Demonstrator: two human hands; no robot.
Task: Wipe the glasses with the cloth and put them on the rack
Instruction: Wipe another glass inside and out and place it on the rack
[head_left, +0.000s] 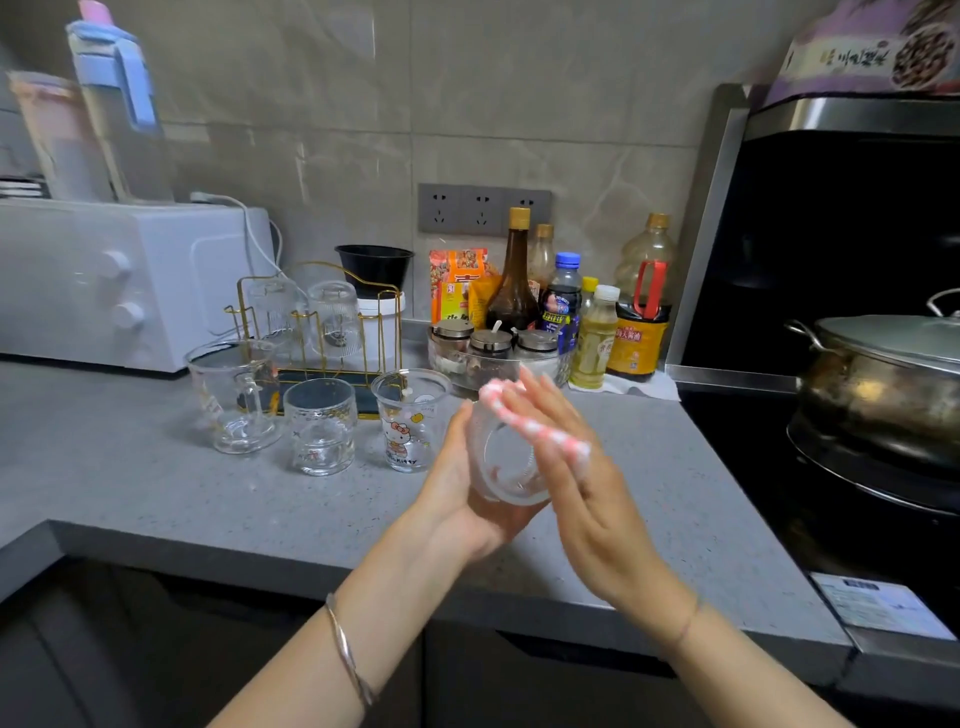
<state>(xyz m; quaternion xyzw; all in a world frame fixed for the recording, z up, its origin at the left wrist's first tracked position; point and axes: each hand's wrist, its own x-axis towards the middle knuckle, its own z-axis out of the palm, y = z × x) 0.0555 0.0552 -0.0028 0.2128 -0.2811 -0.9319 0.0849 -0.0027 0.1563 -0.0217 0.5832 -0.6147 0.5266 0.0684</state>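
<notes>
Glass (511, 462) under wipe: held off the countertop (156, 467), above its front-right part, between my two hands. It lies tilted, its long axis running away from me toward the back edge, with one round end facing me. I cannot tell whether that end is the mouth or the base.

Left hand (457, 493): cupped round the glass from the left and below, gripping it.

Right hand (576, 467): fingers straight and together, pressing the pink-and-white cloth (535, 428) flat against the right side of the glass.

Gold wire rack (311, 322): at the back edge, left of and beyond both hands, with two ribbed glasses (332, 317) upturned on it.

In my judgement the left hand is both the carrier and the nearer one to the rack.

Obstruction noted: a handled glass mug (234, 395), a short glass (321, 426) and a cartoon-printed cup (410, 421) stand in a row just before the rack. The printed cup lies directly between my left hand and the rack, so the glass would need to be carried over it.
</notes>
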